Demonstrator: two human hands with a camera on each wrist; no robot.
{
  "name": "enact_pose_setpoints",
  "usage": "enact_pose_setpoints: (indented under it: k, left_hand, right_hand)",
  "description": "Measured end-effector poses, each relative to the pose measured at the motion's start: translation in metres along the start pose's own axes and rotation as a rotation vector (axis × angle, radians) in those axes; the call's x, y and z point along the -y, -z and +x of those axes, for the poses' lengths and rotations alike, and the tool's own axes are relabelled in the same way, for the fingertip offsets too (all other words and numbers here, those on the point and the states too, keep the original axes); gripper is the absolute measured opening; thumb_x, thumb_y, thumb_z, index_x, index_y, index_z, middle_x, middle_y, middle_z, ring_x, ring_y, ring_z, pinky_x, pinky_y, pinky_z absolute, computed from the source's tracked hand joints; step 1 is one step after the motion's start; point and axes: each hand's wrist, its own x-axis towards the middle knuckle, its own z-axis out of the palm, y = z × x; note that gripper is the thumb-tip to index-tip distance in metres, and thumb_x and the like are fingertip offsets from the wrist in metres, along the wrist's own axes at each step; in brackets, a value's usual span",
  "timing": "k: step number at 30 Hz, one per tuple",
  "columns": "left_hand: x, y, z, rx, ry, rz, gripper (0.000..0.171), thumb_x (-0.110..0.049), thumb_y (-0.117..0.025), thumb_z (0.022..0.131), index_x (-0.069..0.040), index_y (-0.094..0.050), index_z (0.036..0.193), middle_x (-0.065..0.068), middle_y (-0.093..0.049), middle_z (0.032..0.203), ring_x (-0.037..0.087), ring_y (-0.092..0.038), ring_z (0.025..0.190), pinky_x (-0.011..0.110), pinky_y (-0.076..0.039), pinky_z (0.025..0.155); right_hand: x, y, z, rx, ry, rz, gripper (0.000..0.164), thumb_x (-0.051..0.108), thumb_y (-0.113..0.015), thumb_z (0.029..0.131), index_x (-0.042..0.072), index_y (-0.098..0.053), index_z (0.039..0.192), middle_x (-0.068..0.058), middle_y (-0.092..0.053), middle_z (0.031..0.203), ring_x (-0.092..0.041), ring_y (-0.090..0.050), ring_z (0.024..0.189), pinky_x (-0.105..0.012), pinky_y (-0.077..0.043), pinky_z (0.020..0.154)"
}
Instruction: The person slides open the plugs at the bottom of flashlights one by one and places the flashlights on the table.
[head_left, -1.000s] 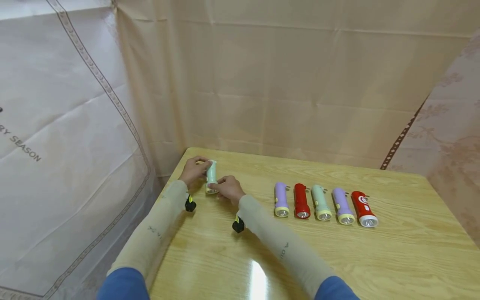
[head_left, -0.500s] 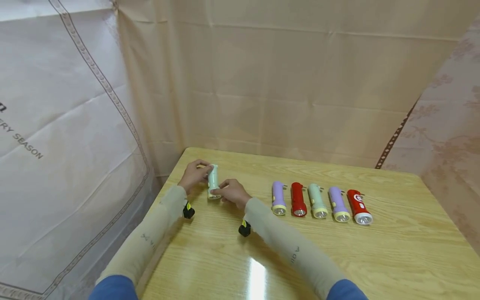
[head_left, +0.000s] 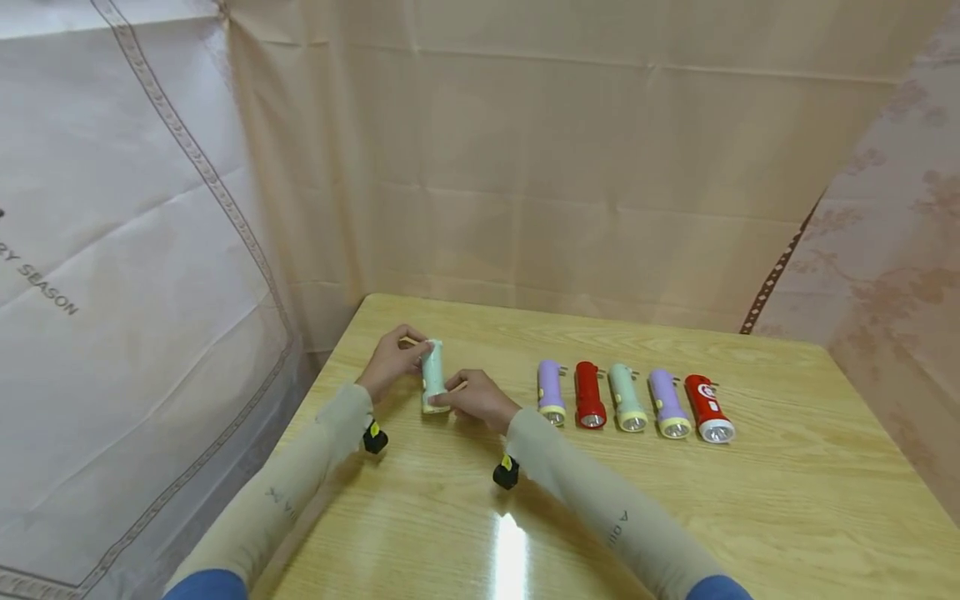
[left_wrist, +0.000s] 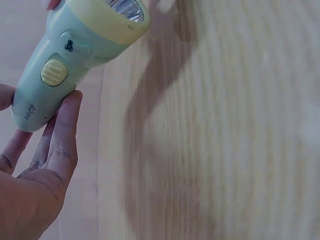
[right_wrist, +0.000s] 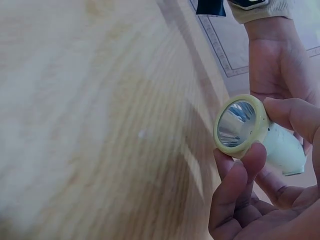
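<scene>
Both hands hold one mint-green flashlight [head_left: 432, 372] with a pale yellow rim, over the left part of the table. My left hand [head_left: 393, 358] grips its tail end; in the left wrist view the fingers and thumb lie round the narrow body, below a ribbed yellow switch [left_wrist: 54, 73]. My right hand [head_left: 482, 398] pinches the lamp end. In the right wrist view its thumb and fingertips meet the yellow ring [right_wrist: 261, 122] around the reflector. To the right, a row of flashlights lies on the table, the nearest being a purple one [head_left: 550, 389].
In that row follow a red flashlight [head_left: 589, 392], a mint-green one [head_left: 626, 395], another purple one [head_left: 667, 402] and a red one with a white rim [head_left: 708, 407]. They lie side by side, lamps toward me. Cloth curtains [head_left: 525, 167] hang behind and beside the wooden table [head_left: 420, 517].
Both hands, with the flashlight between them, have come slightly nearer to me and to the right. The head view has shifted a little; the row lies as before.
</scene>
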Motion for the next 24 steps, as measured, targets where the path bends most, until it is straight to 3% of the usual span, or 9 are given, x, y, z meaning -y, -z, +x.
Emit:
enact_pose_setpoints:
  k: [4,11,24]
  left_hand:
    - [-0.001,-0.005,-0.010,0.012,-0.018,0.012,0.025,-0.021,-0.070,0.100,-0.003,-0.059,0.113,0.020,-0.067,0.115,0.029,-0.070,0.088,0.044,-0.062,0.077]
    - [-0.002,-0.011,-0.023,0.053,-0.060,0.037,0.021,-0.021,-0.071,0.100,-0.006,-0.061,0.109,0.017,-0.067,0.112,0.029,-0.066,0.095,0.041,-0.063,0.074]
    - [-0.005,-0.020,-0.042,0.088,-0.089,0.008,0.018,-0.017,-0.069,0.100,-0.004,-0.060,0.107,0.017,-0.067,0.117,0.029,-0.065,0.099,0.039,-0.062,0.074]
  right_hand:
    - [-0.004,0.001,-0.010,0.008,0.008,-0.016,0.045,0.031,-0.087,0.085,0.004,-0.061,0.109,-0.010,-0.065,0.101,-0.021,-0.058,0.078,-0.032,-0.050,0.066]
    - [-0.009,-0.005,-0.021,0.010,0.015,0.012,0.042,0.027,-0.088,0.083,0.004,-0.058,0.101,-0.006,-0.060,0.095,-0.014,-0.050,0.067,-0.028,-0.045,0.061]
    - [-0.015,-0.002,-0.040,0.038,0.038,0.007,0.041,0.024,-0.089,0.083,0.004,-0.059,0.101,-0.009,-0.062,0.101,-0.019,-0.057,0.082,-0.030,-0.050,0.068]
